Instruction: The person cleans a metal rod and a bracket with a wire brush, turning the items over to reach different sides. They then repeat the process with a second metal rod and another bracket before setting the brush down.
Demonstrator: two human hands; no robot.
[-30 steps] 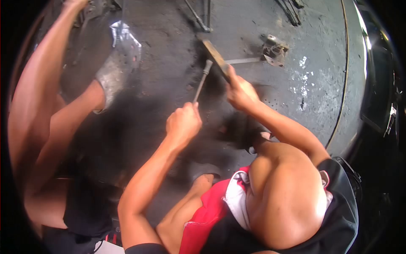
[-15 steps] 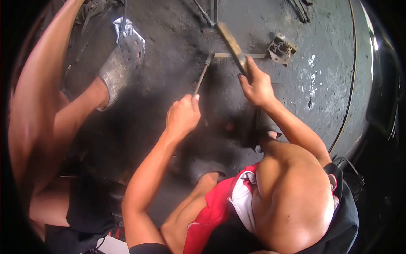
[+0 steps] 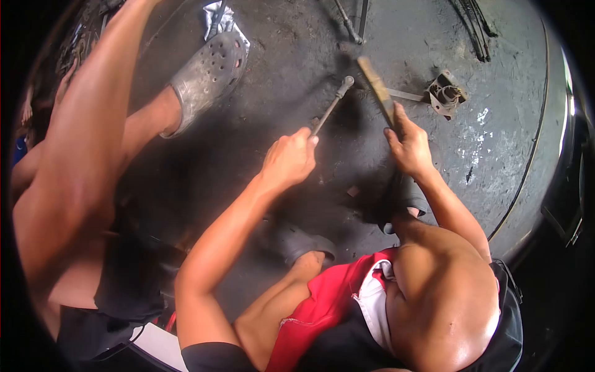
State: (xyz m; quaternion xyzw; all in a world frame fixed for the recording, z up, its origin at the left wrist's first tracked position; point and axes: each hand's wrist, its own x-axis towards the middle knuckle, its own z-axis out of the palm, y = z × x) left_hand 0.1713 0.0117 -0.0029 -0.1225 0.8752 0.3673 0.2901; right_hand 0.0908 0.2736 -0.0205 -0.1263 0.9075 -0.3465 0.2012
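Left of the bracket (image 3: 448, 95), a rod (image 3: 331, 108) is gripped in the L hand (image 3: 289, 160), a bar (image 3: 376, 87) in the R hand (image 3: 411, 147), hands apart; both are judged stiff, prob. hefty, best held firmly by near ends.

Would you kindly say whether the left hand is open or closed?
The left hand is closed, curled around the metal rod, whose knobbed end protrudes.

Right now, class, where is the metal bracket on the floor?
In the head view's upper right, the metal bracket lies on the dark floor, above and right of the person's right hand, by the end of a flat strip.
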